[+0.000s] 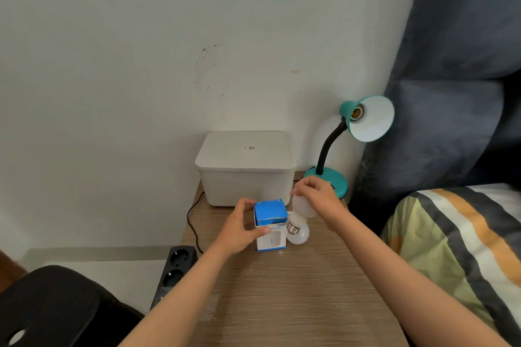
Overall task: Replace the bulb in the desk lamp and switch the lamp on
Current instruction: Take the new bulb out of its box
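Observation:
A teal desk lamp (366,118) with a black gooseneck stands at the back right of the wooden table (282,290); its socket (357,113) holds no bulb. My left hand (239,227) grips a blue and white bulb box (270,225) standing upright on the table. My right hand (318,197) holds a white bulb (300,211) by its globe, screw base pointing down and toward me. A second white bulb (299,235) lies on the table just under it, right of the box.
A white lidded storage box (245,169) sits behind the bulb box, against the wall. A black power strip (176,267) and cord hang off the table's left edge. A black chair (50,307) is at lower left, striped bedding (456,239) at right.

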The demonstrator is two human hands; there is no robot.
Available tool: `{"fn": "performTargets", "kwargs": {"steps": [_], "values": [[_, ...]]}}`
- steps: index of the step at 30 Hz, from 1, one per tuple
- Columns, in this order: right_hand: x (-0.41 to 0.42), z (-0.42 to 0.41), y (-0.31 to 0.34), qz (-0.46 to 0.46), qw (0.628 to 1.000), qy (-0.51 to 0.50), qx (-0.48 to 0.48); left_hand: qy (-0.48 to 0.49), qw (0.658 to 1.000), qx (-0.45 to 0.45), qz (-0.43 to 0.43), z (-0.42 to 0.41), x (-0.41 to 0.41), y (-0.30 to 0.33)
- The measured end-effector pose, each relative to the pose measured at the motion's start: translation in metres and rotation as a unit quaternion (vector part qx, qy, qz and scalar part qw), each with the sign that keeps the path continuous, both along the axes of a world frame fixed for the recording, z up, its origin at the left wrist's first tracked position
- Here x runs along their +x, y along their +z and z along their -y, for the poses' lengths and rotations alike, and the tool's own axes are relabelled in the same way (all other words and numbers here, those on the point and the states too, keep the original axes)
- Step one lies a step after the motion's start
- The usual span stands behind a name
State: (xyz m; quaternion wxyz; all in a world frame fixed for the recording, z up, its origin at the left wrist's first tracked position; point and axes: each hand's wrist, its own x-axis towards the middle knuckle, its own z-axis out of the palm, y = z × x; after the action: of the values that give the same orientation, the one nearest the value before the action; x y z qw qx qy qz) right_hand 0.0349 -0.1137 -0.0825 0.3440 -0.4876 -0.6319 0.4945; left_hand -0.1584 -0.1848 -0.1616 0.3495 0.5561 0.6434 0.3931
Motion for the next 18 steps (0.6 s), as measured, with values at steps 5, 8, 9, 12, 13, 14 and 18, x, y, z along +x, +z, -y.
{"fn": "performTargets", "kwargs": {"steps": [5,8,9,12,13,14,18], "values": [[-0.002,0.009,-0.014,0.175,0.98,0.035,0.083,-0.001,1.0,0.002,0.014,0.003,0.003,0.002],[-0.005,0.015,-0.022,0.292,0.94,0.057,0.168,-0.001,1.0,0.003,0.017,0.005,0.004,0.005],[-0.006,0.017,-0.025,0.302,0.934,0.056,0.185,-0.002,1.0,0.0,0.017,0.006,0.005,0.005],[-0.01,0.019,-0.028,0.297,0.931,0.041,0.207,-0.003,1.0,0.005,0.018,0.006,0.005,0.007],[-0.011,0.019,-0.029,0.293,0.931,0.036,0.213,0.0,1.0,0.01,0.012,0.006,0.005,0.007],[-0.012,0.02,-0.029,0.292,0.931,0.034,0.218,0.001,1.0,0.014,0.004,0.007,0.005,0.008],[-0.017,0.022,-0.032,0.326,0.917,0.043,0.225,-0.002,1.0,0.018,-0.015,0.007,0.005,0.01]]}}
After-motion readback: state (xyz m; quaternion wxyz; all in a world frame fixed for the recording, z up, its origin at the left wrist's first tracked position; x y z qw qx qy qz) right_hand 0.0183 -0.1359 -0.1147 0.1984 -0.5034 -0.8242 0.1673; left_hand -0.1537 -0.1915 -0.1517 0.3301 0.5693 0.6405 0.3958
